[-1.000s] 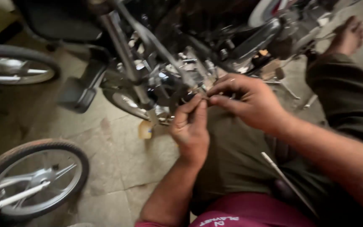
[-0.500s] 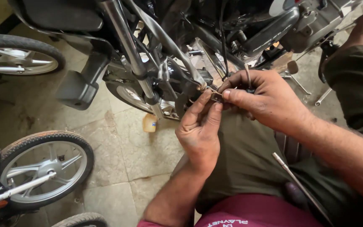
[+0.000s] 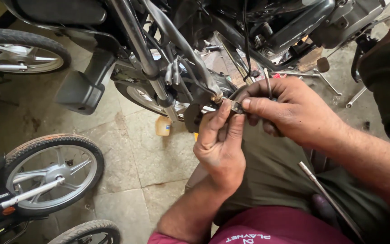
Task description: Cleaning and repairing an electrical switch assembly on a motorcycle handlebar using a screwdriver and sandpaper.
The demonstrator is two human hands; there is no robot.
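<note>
Both hands have crept rightward against the motorcycle (image 3: 168,49) since the earlier frame. Right hand (image 3: 290,110) pinches a small metal fitting (image 3: 235,106) at the cable end; left hand (image 3: 220,147) closes its fingertips on it from below, above the lap.

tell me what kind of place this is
Most likely a motorcycle repair shop. A partly stripped motorcycle stands over a stained tile floor, other bikes' wheels crowd the left, and spanners lie on the ground. Both hands work a small metal fitting.
</note>
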